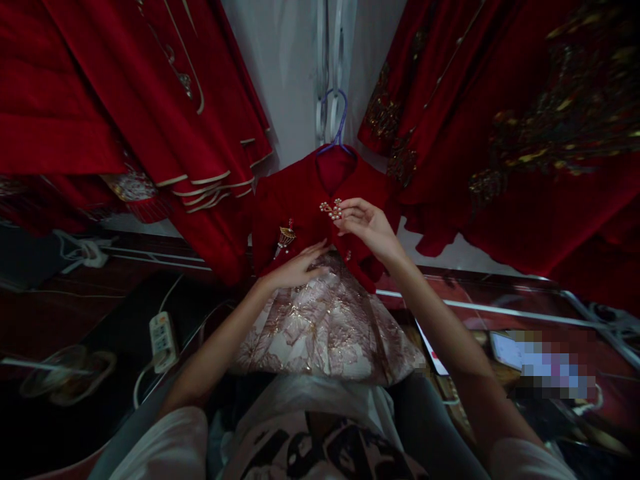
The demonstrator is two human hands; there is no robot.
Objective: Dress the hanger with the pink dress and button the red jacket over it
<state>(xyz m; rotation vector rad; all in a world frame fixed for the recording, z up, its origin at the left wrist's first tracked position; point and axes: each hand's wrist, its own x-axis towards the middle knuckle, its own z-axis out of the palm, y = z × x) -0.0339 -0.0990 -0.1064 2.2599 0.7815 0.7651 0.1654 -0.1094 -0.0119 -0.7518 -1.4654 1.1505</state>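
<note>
In front of me a small red jacket [280,190] hangs on a purple hanger [343,120], above a pale pink brocade skirt [320,327] that spreads over my lap. My right hand [367,223] pinches a pearl-beaded ornament [331,209] against the upper chest of the jacket, just below the neckline. Lower down, my left hand [300,267] lies flat with its fingers stretched out, at the jacket's hem and the top of the skirt. A gold fan-shaped brooch [287,237] with dangling beads sits on the jacket's left side.
Red garments with gold trim [165,133] hang at the left, and red embroidered ones [500,167] at the right. A white power strip [163,342] lies low on the left. A phone with a lit screen [507,350] is at the right, near a metal rail [500,310].
</note>
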